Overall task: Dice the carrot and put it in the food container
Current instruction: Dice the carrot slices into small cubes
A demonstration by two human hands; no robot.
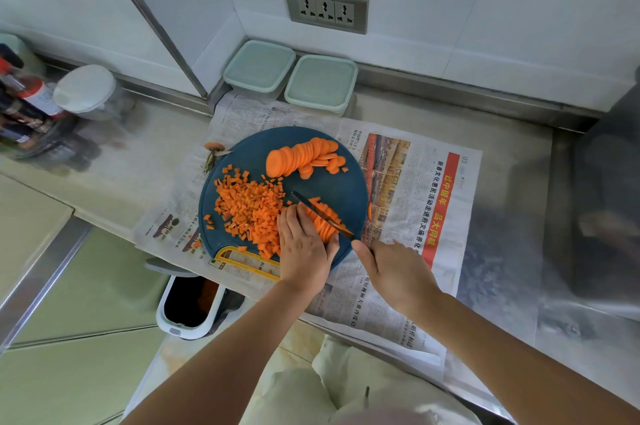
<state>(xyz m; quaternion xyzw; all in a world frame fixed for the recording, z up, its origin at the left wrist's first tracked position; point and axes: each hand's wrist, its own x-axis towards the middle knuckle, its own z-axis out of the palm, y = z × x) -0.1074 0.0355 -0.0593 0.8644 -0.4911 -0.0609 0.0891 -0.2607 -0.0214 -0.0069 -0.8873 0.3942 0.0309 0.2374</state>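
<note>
Clamping the right hand [394, 272] round the knife [313, 209] handle, blade angled across the stack of slices [327, 225]. Pinning that stack with the left hand [304, 244], fingers [292, 216] curled onto it, likely steadying the cut. Just left of those fingers, diced carrot [249, 210] heaped clear. Beyond the fingertips, uncut rounds [304, 156] waiting; farthest, two lidded food containers [322, 81].

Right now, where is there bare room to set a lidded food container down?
Free: the newspaper right of the cutting board, and the steel counter beyond its right edge. A small bare patch of board lies between the sliced rounds and the knife. Crowded: diced carrot covers the board's left; the left hand holds carrot strips, the right hand the knife.
</note>
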